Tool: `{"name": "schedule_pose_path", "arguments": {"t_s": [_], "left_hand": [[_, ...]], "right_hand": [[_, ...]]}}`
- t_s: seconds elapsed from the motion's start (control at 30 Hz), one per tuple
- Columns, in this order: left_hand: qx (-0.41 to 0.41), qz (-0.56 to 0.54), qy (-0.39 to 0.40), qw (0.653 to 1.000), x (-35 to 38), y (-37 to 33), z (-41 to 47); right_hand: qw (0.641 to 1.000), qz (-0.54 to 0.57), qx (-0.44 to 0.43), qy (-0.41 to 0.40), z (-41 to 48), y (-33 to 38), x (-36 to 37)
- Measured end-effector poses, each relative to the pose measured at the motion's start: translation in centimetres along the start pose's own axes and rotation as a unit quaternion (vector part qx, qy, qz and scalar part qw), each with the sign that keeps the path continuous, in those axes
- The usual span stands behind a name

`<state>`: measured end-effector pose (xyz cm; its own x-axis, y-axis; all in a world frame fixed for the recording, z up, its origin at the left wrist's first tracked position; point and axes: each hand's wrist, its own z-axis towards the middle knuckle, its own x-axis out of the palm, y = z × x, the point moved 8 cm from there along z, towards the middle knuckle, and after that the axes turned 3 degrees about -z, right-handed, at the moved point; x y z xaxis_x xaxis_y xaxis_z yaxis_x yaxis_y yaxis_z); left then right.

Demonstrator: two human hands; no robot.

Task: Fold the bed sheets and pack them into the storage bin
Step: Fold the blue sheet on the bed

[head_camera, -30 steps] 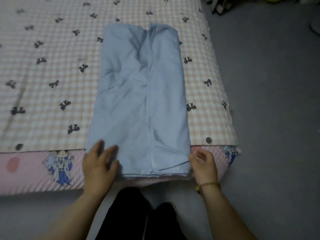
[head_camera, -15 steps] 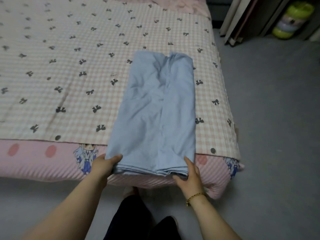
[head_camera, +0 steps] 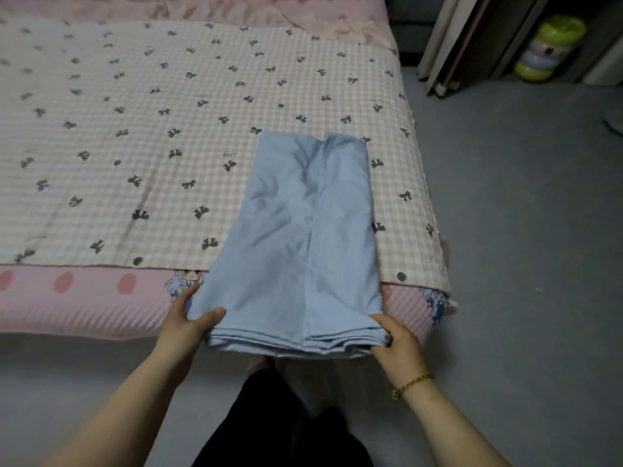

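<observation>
Where the view is cut off at the left and top, the bed's pink-and-white checked cover with dark bows (head_camera: 151, 136) runs out of frame; below its near hem a pink striped under-sheet (head_camera: 84, 308) shows, its printed cartoon figures partly hidden. Grey floor (head_camera: 522, 247) lies to the right. The long, folded light-blue bed sheet (head_camera: 303, 237) lies lengthwise on the cover near the bed's right side, its near end past the mattress edge, stacked layers visible there. The left hand (head_camera: 182, 328) pinches the near left corner, thumb on top. The right hand (head_camera: 401, 342) grips the near right corner likewise, its fingers hidden beneath. A green-and-yellow stacked plastic object (head_camera: 546, 48) stands far right, too blurred to identify. A gold bracelet (head_camera: 413, 384) circles the right wrist.
</observation>
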<state>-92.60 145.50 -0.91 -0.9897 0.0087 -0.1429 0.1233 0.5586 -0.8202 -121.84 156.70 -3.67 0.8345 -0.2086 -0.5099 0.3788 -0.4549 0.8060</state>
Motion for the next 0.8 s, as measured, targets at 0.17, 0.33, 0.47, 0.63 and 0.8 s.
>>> {"name": "schedule_pose_path", "arguments": {"t_s": [0.17, 0.33, 0.47, 0.63, 0.8], "left_hand": [[0.101, 0.110, 0.118, 0.982, 2.5, -5.3, -2.3], [0.232, 0.287, 0.265, 0.891, 6.1, -9.3, -1.1], [0.370, 0.401, 0.252, 0.799, 7.1, -12.3, 2.3], [0.367, 0.333, 0.223, 0.839, 7.8, -19.0, 9.6], [0.282, 0.402, 0.097, 0.866, 10.0, -24.5, 20.4]], "right_hand": [[0.986, 0.058, -0.017, 0.156, -1.3, 2.6, 0.6], [0.967, -0.134, -0.109, 0.187, 1.4, 4.3, 0.4], [0.953, -0.191, -0.231, 0.035, 4.5, 8.5, -2.4], [0.987, -0.037, -0.153, -0.001, 10.7, 11.1, -6.7], [0.985, 0.164, -0.033, -0.047, 21.5, 13.2, -8.0]]}}
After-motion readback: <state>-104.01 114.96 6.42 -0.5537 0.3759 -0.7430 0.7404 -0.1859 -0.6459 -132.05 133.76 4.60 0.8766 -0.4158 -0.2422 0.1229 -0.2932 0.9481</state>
